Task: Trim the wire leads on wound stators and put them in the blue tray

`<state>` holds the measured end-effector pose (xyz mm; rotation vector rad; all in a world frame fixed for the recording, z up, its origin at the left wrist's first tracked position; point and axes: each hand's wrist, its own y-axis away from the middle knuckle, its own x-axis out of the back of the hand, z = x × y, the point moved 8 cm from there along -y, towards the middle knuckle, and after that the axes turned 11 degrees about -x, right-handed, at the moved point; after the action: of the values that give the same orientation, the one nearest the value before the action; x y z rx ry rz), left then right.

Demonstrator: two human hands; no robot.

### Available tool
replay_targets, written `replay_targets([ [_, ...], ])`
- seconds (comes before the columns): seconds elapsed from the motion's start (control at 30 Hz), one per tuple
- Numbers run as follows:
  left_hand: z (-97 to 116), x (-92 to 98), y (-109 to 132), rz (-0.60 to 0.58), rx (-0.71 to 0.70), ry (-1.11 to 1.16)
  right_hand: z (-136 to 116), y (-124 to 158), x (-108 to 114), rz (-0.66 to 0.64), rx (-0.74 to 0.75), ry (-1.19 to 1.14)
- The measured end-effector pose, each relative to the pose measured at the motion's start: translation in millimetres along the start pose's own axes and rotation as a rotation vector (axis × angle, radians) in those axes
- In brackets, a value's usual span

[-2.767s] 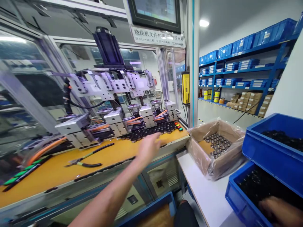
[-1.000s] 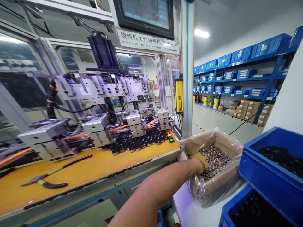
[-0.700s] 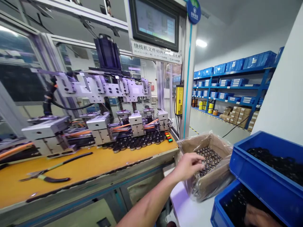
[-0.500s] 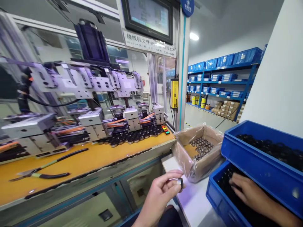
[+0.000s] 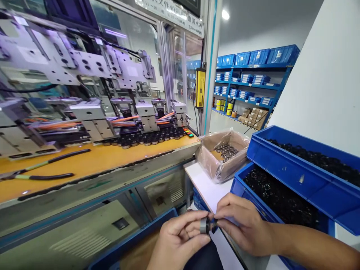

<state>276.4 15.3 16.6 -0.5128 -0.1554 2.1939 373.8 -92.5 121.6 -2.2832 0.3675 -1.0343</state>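
Between the fingertips of my left hand [image 5: 182, 232] is a short metal ring [image 5: 204, 225] with a black edge, looking like a small motor stator core. My right hand [image 5: 244, 221] pinches a small black plastic piece [image 5: 214, 224] against the ring's right end; fingers partly hide it. Whether the two parts are joined I cannot tell. Right of my hands, the lower blue bin [image 5: 239, 187] holds many small black parts [image 5: 275, 195]. Beyond my hands, a plastic-lined cardboard box [image 5: 208, 165] contains many metal rings [image 5: 227, 152].
Another blue bin [image 5: 284, 170] of black parts rests above the lower one. On the left, a winding machine [image 5: 92, 116] stands over an orange bench top [image 5: 112, 159] with pliers [image 5: 50, 165] and a row of black-and-metal rings [image 5: 149, 138]. Blue shelving [image 5: 250, 88] stands behind.
My right hand has come out of the lower blue bin with a black piece and met the ring in my left hand. The camera view has shifted right and down.
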Motion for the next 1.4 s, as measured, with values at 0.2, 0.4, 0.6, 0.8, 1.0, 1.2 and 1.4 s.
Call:
replay_targets([
  [0.2,-8.7,-13.7,7.7,-0.015,0.039,0.028,2.4,5.9,-2.4,-0.019,0.008,0.024],
  [0.4,-4.1,-13.2,4.0,0.023,-0.043,-0.061,-2.1,6.8,2.4,-0.026,0.073,0.031],
  [0.6,0.6,-7.5,2.8,0.043,-0.108,-0.163,-2.5,10.3,2.0,-0.012,0.141,0.140],
  [0.8,-2.8,-6.7,3.6,0.038,-0.106,-0.158,-6.9,11.7,0.7,0.054,0.241,0.228],
  [1.0,-2.8,-6.6,4.6,0.063,-0.102,-0.135,-6.9,11.4,-1.4,0.019,0.250,0.219],
  [1.2,0.5,-4.5,5.2,0.071,-0.123,-0.157,-6.0,11.6,-1.4,0.029,0.249,0.210],
  [1.4,2.0,-4.8,5.0,0.063,-0.148,-0.157,-7.0,12.1,-2.5,0.020,0.244,0.215],
])
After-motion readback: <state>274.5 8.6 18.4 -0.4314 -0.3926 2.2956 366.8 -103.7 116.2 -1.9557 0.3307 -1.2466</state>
